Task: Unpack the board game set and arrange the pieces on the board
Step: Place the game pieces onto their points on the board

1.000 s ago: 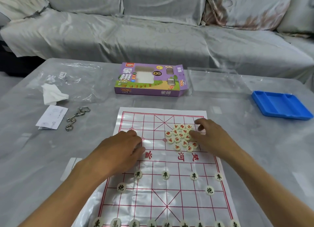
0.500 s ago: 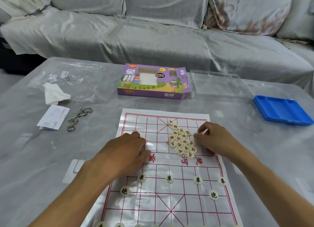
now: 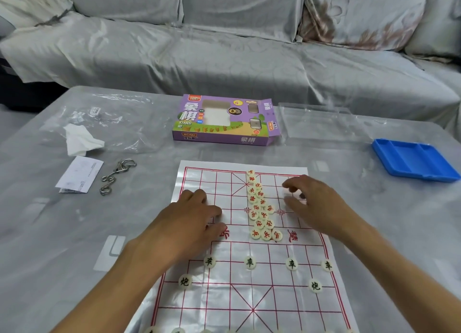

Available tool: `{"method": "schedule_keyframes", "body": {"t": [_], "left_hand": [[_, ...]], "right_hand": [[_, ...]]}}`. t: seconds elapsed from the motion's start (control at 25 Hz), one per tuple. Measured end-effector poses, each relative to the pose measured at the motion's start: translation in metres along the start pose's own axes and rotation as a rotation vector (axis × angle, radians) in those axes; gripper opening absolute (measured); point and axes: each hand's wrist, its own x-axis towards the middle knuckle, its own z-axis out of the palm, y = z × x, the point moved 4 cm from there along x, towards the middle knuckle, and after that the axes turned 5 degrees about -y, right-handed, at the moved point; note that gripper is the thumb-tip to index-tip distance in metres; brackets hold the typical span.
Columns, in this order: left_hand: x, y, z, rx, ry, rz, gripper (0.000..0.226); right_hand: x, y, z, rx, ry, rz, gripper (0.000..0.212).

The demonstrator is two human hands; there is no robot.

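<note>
The red pieces (image 3: 260,208) lie bunched in a loose column on the far half of the board (image 3: 252,295), running from the top line down to the river band. They sit off the crossings, a heap waiting to be sorted, not a set-up side. The near half looks done: four black-lettered pieces (image 3: 250,263) stand along one row on their crossings, two more (image 3: 185,281) flank them a row closer, and a back row peeks in at the bottom edge.

The left hand (image 3: 189,223) rests flat on the board's left side, fingers straight and close together, most likely pinning the thin glossy sheet so it does not slide or curl while pieces are moved. The right hand (image 3: 311,203) hovers just right of the red column, fingers loosely curled with the thumb apart; whether it pinches a piece cannot be told. It seems poised to draw pieces out towards the right-hand crossings.

Beyond the board lies the opened purple box (image 3: 224,120), and beside it a clear plastic lid (image 3: 321,123). A blue tray (image 3: 414,159) sits at the right of the surface. At the left are a folded paper slip (image 3: 79,174), a metal ring puzzle (image 3: 117,175), a crumpled tissue (image 3: 79,139) and a clear bag (image 3: 112,118).
</note>
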Motion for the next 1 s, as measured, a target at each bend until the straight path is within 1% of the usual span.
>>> {"method": "schedule_keyframes", "body": {"t": [0.04, 0.12, 0.2, 0.24, 0.28, 0.44, 0.56, 0.64, 0.72, 0.88, 1.0], "left_hand": [[0.001, 0.002, 0.001, 0.014, 0.008, 0.012, 0.035], [0.002, 0.004, 0.001, 0.015, 0.013, 0.019, 0.034], [0.002, 0.005, 0.003, -0.008, 0.003, 0.014, 0.034], [0.002, 0.004, 0.004, -0.018, -0.003, 0.017, 0.034], [0.003, 0.004, 0.004, -0.026, -0.007, 0.022, 0.035], [0.002, 0.003, 0.002, -0.033, -0.007, 0.04, 0.035], [0.0, 0.005, 0.0, -0.029, -0.007, 0.055, 0.034], [0.0, 0.006, -0.001, -0.016, 0.001, 0.055, 0.034], [0.0, 0.006, -0.001, -0.012, 0.001, 0.047, 0.034], [-0.002, 0.006, -0.003, -0.022, -0.008, 0.049, 0.034], [-0.002, 0.007, -0.003, -0.008, -0.013, 0.044, 0.034]], "right_hand": [[-0.007, 0.006, -0.003, -0.067, 0.0, -0.059, 0.028], [-0.021, 0.006, -0.002, -0.073, -0.099, -0.124, 0.021], [-0.026, -0.004, 0.006, -0.066, -0.243, -0.163, 0.025], [-0.025, -0.01, 0.01, -0.059, -0.286, -0.182, 0.027], [-0.022, -0.016, 0.013, -0.036, -0.293, -0.202, 0.028], [-0.001, -0.035, 0.021, 0.076, -0.239, -0.246, 0.024], [-0.001, -0.039, 0.016, 0.121, -0.253, -0.218, 0.032], [-0.008, -0.04, 0.02, 0.013, -0.256, -0.201, 0.043], [-0.012, -0.047, 0.029, -0.104, -0.227, -0.211, 0.049], [0.004, -0.067, 0.03, -0.122, -0.112, -0.207, 0.04], [0.01, -0.058, 0.018, -0.018, -0.107, -0.169, 0.033]]}}
